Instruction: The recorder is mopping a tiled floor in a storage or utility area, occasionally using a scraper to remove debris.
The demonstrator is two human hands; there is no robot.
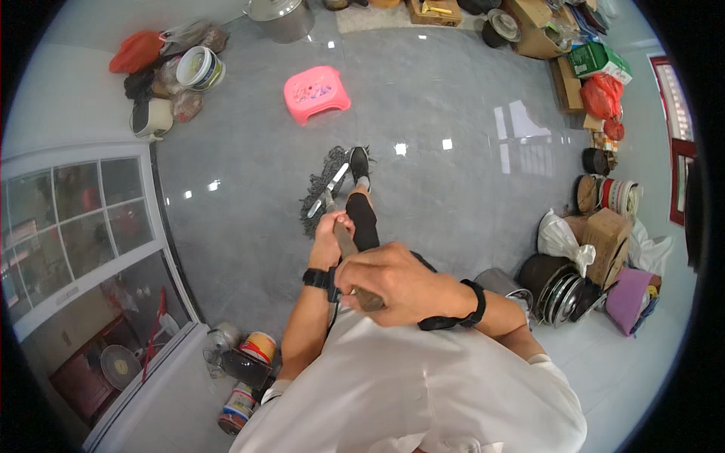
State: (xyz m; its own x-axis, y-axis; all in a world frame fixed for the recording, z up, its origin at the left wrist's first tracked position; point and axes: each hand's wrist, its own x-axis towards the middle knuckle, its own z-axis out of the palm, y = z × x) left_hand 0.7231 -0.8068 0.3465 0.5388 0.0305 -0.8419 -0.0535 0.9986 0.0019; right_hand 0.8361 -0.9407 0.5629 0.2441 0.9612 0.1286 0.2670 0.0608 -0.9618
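A mop's wooden handle [346, 240] slants up toward my chest from the floor. My left hand [330, 236] grips it lower down, and my right hand [391, 281] is closed around it near the top end. Below them, the dark grey mop head [324, 175] lies spread on the floor, with a pale clamp bar [328, 190] across it. Right beside the mop strands is my black shoe [359, 164]. Both wrists wear black straps.
A pink plastic stool [315, 93] stands ahead on the glossy grey tile floor [430, 187]. Buckets and bags [198, 69] line the left wall, near a glazed sliding door [79, 209]. Boxes [606, 240], pots and lids [558, 294] crowd the right wall. A large metal pot [281, 21] is at the back.
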